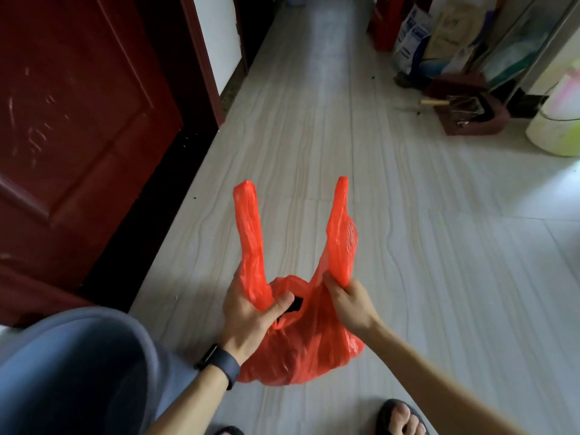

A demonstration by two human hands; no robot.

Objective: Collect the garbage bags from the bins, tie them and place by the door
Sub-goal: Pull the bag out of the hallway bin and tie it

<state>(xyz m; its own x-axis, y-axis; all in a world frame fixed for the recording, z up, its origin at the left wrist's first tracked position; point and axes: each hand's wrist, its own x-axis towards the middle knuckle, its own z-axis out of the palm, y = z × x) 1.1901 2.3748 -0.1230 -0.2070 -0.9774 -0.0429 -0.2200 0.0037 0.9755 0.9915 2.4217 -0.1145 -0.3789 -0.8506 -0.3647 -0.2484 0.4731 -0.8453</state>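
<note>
An orange-red plastic garbage bag (309,346) rests on the pale tiled floor in front of me. Its two long handles stand up apart from each other, untied. My left hand (248,315), with a dark wristband, grips the base of the left handle between thumb and fingers. My right hand (348,301) pinches the base of the right handle. Something dark shows through the bag's open mouth between my hands. A dark red door (78,127) stands at the left, close to the bag.
A grey bin (103,356) sits at the lower left beside my arm. Along the right wall stand a dark red box (470,108) of tools, several sacks and a pale bucket (558,120). My sandalled foot (400,417) is at the bottom edge.
</note>
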